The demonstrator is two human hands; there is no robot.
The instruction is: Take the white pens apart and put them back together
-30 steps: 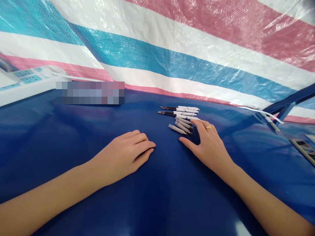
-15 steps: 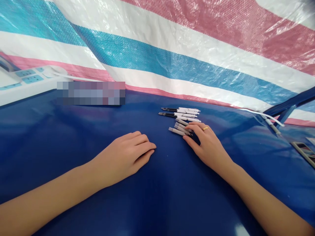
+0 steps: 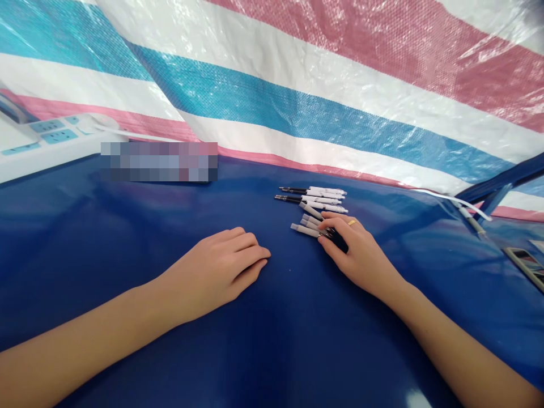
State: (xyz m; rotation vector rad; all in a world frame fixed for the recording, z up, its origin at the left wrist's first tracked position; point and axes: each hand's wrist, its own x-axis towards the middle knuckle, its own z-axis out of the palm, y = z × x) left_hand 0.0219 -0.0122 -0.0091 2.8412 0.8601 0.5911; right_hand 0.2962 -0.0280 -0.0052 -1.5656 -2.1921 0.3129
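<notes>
My left hand [image 3: 216, 266] lies palm down on the blue table cover [image 3: 127, 238], fingers together and loosely stretched, holding nothing. My right hand [image 3: 359, 255], with a gold ring, has its fingers curled in a pinch over the tips of several short grey pen parts [image 3: 306, 222] lying side by side. Just beyond them lie three white pens with black tips [image 3: 317, 198], pointing left.
A striped pink, white and blue tarp [image 3: 297, 85] rises behind the table. A white power strip [image 3: 46, 136] sits at the far left. A white cable [image 3: 454, 199] and a flat patterned object [image 3: 527, 263] lie at the right edge.
My right hand has moved left onto the grey pen parts and curled its fingers from spread to a pinch. My left hand has stayed still.
</notes>
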